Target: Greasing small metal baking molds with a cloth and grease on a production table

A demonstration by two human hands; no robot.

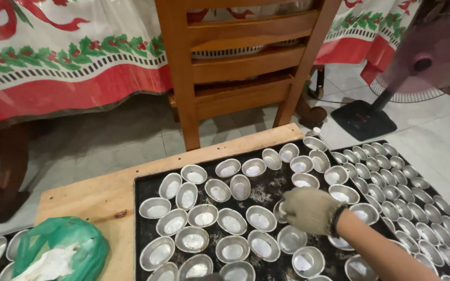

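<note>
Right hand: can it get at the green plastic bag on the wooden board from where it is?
Probably yes. The gloved right hand rests among the metal moulds; the green bag lies uncovered on the board, nothing standing between.

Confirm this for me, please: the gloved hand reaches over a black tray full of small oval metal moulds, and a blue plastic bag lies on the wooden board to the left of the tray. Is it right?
Not quite. In the head view the plastic bag is green, not blue. The rest holds: the gloved hand reaches over the black tray of small oval metal moulds, and the bag lies on the wooden board left of it.
</note>
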